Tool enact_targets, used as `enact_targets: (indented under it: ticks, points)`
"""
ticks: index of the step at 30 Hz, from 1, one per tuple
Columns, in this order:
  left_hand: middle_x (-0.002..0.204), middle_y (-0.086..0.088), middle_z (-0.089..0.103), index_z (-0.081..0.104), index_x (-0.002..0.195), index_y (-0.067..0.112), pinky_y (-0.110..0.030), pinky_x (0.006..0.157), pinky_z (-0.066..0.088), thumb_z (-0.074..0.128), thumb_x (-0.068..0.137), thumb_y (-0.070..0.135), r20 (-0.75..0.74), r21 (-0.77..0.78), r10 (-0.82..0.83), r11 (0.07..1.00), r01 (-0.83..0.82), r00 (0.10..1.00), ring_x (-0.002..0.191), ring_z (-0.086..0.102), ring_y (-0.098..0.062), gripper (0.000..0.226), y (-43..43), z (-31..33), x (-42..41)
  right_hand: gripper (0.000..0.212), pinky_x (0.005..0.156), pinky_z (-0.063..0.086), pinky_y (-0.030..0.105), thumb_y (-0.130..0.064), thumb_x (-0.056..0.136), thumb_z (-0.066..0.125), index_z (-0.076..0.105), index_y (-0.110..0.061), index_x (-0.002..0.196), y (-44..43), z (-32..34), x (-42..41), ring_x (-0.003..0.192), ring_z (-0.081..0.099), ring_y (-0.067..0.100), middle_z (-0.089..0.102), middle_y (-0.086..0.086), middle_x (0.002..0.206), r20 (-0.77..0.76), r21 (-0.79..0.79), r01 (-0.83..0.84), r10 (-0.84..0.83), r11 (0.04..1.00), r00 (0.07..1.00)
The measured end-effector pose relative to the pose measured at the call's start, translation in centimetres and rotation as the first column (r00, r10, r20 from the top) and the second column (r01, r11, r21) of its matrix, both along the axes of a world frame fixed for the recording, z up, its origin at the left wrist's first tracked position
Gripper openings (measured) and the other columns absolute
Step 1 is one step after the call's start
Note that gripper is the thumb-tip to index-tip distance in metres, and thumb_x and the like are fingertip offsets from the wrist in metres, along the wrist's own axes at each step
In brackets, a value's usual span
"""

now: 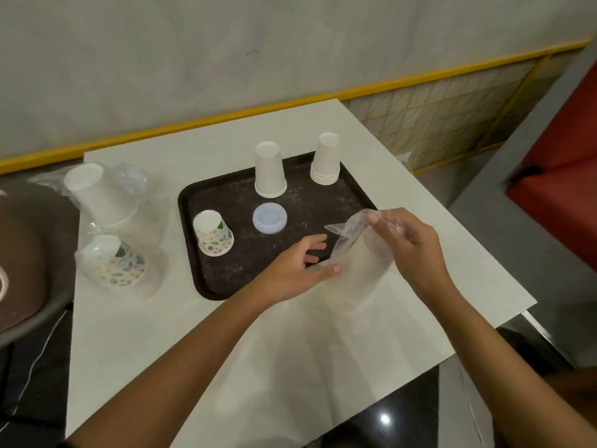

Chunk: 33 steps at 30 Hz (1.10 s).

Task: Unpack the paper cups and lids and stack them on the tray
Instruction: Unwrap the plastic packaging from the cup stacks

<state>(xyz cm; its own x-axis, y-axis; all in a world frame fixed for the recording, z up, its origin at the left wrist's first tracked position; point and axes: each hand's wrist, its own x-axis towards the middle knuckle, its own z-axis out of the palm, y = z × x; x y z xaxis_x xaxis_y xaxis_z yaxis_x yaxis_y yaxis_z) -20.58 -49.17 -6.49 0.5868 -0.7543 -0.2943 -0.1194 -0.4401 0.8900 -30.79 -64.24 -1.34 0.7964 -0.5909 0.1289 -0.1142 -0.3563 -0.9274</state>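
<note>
1. The left hand [300, 263] grasps the clear bag of cups [352, 276] between thumb and fingers, at the near right edge of the tray [200, 282].
2. The right hand [408, 242] pinches the bag's top, fingers curled on the plastic.
3. On the tray, upside down: a white stack [270, 171], a second stack [325, 160], a floral cup [213, 234] and, lying flat, a lid [269, 218].

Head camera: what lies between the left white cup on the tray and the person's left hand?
The head view shows a pale blue lid flat on the tray; then bare tray up to the left hand.
</note>
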Motion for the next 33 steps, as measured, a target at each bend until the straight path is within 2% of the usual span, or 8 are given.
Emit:
enact_targets:
  ticks: [3, 6, 11, 16, 21, 25, 29, 33]
  points:
    - [0.133, 0.015, 0.047, 0.037, 0.137, 0.028, -0.021, 0.102, 0.039, 0.071, 0.077, 0.036, -0.064, 0.012, -0.039, 0.999, 0.04, 0.997, 0.119, 0.048, -0.007, 0.069, -0.7, -0.5, 0.0, 0.01, 0.071, 0.044, 0.015, -0.026, 0.087, 0.06, 0.063, -0.025, 0.077, 0.0, 1.3, 0.1, 0.08, 0.057, 0.008, 0.064, -0.008, 0.083, 0.066, 0.011, 0.029, -0.03, 1.0, 0.997]
    - [0.118, 0.024, 0.051, 0.043, 0.125, 0.035, 0.001, 0.08, 0.039, 0.073, 0.077, 0.03, -0.086, 0.035, -0.107, 0.993, 0.11, 0.991, 0.108, 0.049, 0.003, 0.057, -1.5, -1.1, 0.1, 0.015, 0.069, 0.045, 0.012, -0.028, 0.086, 0.06, 0.068, -0.015, 0.085, 0.1, 2.4, 0.5, 0.078, 0.059, 0.002, 0.067, -0.008, 0.085, 0.089, -0.006, 0.025, -0.024, 1.0, 0.996]
    - [0.134, 0.01, 0.049, 0.035, 0.14, 0.027, -0.022, 0.098, 0.039, 0.08, 0.069, 0.033, -0.127, 0.041, -0.104, 0.993, 0.11, 0.986, 0.119, 0.047, -0.007, 0.085, -2.6, -2.2, 0.5, 0.017, 0.064, 0.043, 0.009, -0.023, 0.087, 0.061, 0.068, -0.009, 0.079, 0.4, 4.2, 1.3, 0.071, 0.056, 0.0, 0.066, -0.005, 0.077, 0.147, -0.041, 0.01, -0.004, 0.999, 0.989]
    - [0.125, 0.011, 0.049, 0.036, 0.137, 0.023, -0.02, 0.091, 0.039, 0.08, 0.07, 0.027, -0.107, 0.028, -0.132, 0.99, 0.135, 0.986, 0.115, 0.046, -0.007, 0.08, -3.7, -2.2, 0.4, 0.019, 0.063, 0.043, 0.014, -0.024, 0.089, 0.059, 0.066, -0.012, 0.075, 0.3, 5.0, 1.9, 0.065, 0.055, 0.003, 0.063, -0.007, 0.069, 0.133, -0.102, 0.0, 0.014, 0.995, 0.991]
    - [0.13, 0.006, 0.053, 0.041, 0.135, 0.023, -0.03, 0.101, 0.043, 0.083, 0.065, 0.036, -0.088, 0.029, -0.128, 0.991, 0.131, 0.988, 0.119, 0.05, -0.012, 0.083, -4.7, -2.4, 0.2, 0.026, 0.062, 0.048, 0.019, -0.027, 0.09, 0.058, 0.067, -0.005, 0.079, -0.3, 5.3, 2.6, 0.059, 0.058, 0.003, 0.066, -0.005, 0.07, 0.11, -0.12, 0.017, -0.004, 0.993, 0.994]
    - [0.126, 0.002, 0.055, 0.044, 0.13, 0.019, -0.033, 0.1, 0.045, 0.082, 0.066, 0.035, -0.059, -0.002, -0.131, 0.991, 0.131, 0.99, 0.115, 0.052, -0.014, 0.075, -5.7, -1.9, 0.0, 0.024, 0.06, 0.048, 0.017, -0.028, 0.09, 0.056, 0.066, -0.007, 0.083, -0.9, 5.9, 2.5, 0.059, 0.058, 0.006, 0.066, -0.004, 0.07, 0.138, -0.127, 0.048, -0.03, 0.991, 0.99]
    - [0.125, 0.001, 0.055, 0.045, 0.128, 0.019, -0.037, 0.099, 0.047, 0.082, 0.06, 0.041, -0.028, -0.022, -0.143, 0.99, 0.142, 0.989, 0.114, 0.053, -0.016, 0.08, -7.2, -1.7, -0.5, 0.028, 0.06, 0.048, 0.023, -0.031, 0.092, 0.052, 0.064, -0.006, 0.09, -1.9, 6.2, 2.7, 0.062, 0.059, 0.013, 0.065, -0.002, 0.072, 0.031, -0.129, 0.025, -0.021, 0.991, 0.999]
    - [0.126, -0.004, 0.052, 0.045, 0.126, 0.014, -0.037, 0.098, 0.047, 0.081, 0.068, 0.028, 0.001, -0.054, -0.129, 0.99, 0.129, 0.992, 0.115, 0.051, -0.02, 0.07, -8.5, -1.6, -0.8, 0.028, 0.064, 0.053, 0.028, -0.031, 0.093, 0.05, 0.062, -0.007, 0.097, -2.7, 6.2, 2.7, 0.065, 0.062, 0.013, 0.065, -0.002, 0.073, -0.011, -0.117, 0.015, -0.016, 0.993, 1.0]
